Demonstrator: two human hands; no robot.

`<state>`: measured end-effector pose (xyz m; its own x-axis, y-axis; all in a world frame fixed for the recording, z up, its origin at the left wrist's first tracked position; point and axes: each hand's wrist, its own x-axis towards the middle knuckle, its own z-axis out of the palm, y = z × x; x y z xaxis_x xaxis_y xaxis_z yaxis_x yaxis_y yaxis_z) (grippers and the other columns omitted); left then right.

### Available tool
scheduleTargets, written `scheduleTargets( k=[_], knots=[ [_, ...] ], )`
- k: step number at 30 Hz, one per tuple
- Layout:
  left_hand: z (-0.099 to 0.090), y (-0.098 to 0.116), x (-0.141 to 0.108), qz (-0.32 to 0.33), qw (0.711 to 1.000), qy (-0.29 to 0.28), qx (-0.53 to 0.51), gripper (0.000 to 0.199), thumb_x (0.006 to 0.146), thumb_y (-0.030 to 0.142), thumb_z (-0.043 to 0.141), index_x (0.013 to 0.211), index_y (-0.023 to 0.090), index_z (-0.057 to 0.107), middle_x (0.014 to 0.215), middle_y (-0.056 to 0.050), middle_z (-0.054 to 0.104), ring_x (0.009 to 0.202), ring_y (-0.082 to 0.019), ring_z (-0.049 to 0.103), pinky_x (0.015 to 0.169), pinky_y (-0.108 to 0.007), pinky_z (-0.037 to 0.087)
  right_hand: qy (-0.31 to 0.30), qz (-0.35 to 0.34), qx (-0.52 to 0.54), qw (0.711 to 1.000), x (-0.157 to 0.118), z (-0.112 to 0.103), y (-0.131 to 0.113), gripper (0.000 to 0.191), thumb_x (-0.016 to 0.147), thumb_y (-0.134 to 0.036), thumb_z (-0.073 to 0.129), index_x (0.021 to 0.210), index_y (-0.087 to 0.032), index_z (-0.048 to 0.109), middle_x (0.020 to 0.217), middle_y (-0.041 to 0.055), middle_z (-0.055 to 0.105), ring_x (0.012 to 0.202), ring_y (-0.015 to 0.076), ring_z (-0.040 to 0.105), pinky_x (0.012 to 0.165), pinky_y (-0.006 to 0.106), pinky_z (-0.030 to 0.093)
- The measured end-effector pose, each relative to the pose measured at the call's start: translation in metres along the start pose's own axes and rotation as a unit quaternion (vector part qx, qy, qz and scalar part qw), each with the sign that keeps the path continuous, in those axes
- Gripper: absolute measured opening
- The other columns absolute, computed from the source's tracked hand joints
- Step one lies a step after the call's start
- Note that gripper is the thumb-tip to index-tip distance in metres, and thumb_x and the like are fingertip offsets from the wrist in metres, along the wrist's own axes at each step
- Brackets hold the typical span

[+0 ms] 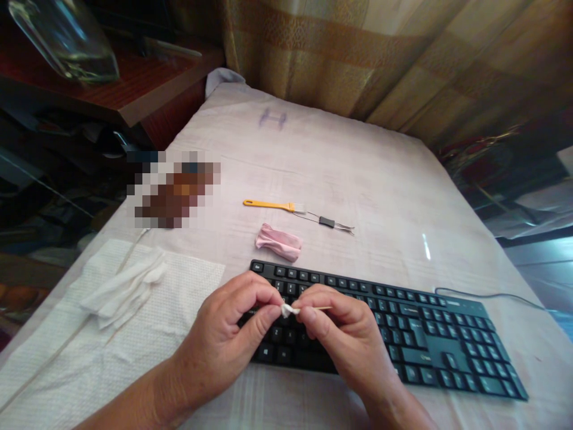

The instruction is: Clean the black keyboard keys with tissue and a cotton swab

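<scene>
Over the left half of a black keyboard (447, 334), my two hands meet. My left hand (233, 325) pinches a small white tuft (286, 310) between thumb and forefinger. In the fingers of my right hand (340, 325) is a thin wooden stick (323, 308), its end wrapped by the white tuft. Behind the keyboard lie a folded pink cloth (278, 242), a yellow-handled brush (268, 205) and a wire tool with a black sleeve (326, 221). White folded cloth pieces (128, 286) rest on a textured white towel (197, 275) at the left.
A pixelated patch hides something at the left of the pale tablecloth (349, 173). A glass jar (76, 48) stands on a wooden cabinet (156, 89) at the back left. The keyboard's cable (492, 294) runs right. A curtain (380, 54) hangs behind.
</scene>
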<state>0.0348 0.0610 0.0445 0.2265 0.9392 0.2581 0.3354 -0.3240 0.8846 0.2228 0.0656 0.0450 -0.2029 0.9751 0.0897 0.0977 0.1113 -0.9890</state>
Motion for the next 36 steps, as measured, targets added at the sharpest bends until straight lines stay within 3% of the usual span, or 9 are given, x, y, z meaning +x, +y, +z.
scheduleTargets(
  k=[9,21,27,36],
  knots=[
    [-0.0003,0.0005,0.0019,-0.018,1.000,0.000,-0.018,0.011,0.092,0.023,0.060,0.083,0.022,0.065,0.076,0.001,0.065,0.070,-0.011,0.063,0.065,-0.021,0.052,-0.008,-0.005,0.001,1.000,-0.0001,-0.0008,0.0004,0.017,0.088,-0.030,0.068,0.075,-0.021,0.076,0.068,0.0024,0.071,0.057,0.0118,0.059,0.054,0.023,0.048],
    [0.0002,0.0014,0.0017,0.005,1.000,0.014,0.009,0.011,0.090,0.017,0.060,0.080,0.021,0.064,0.075,0.002,0.065,0.069,-0.010,0.062,0.065,-0.020,0.051,0.010,-0.037,-0.049,0.998,0.0001,0.0019,-0.0031,0.015,0.088,-0.023,0.066,0.076,-0.020,0.075,0.067,0.0023,0.070,0.059,0.0132,0.062,0.055,0.024,0.050],
    [-0.0005,0.0007,0.0008,0.007,0.999,0.020,0.029,0.012,0.090,0.018,0.060,0.079,0.021,0.063,0.075,0.001,0.065,0.070,-0.011,0.062,0.066,-0.021,0.051,0.024,-0.103,-0.109,0.988,-0.0008,0.0053,-0.0040,0.013,0.088,-0.015,0.063,0.082,-0.021,0.074,0.069,0.0021,0.070,0.063,0.0142,0.065,0.059,0.025,0.053],
    [-0.0016,-0.0002,0.0007,-0.015,1.000,-0.005,0.024,0.013,0.088,0.016,0.056,0.077,0.021,0.059,0.073,0.003,0.060,0.069,-0.010,0.059,0.065,-0.021,0.049,-0.006,-0.162,-0.110,0.981,-0.0020,0.0048,-0.0016,0.029,0.088,-0.007,0.062,0.108,-0.025,0.074,0.085,0.0026,0.073,0.075,0.0134,0.069,0.066,0.023,0.058]
  ],
)
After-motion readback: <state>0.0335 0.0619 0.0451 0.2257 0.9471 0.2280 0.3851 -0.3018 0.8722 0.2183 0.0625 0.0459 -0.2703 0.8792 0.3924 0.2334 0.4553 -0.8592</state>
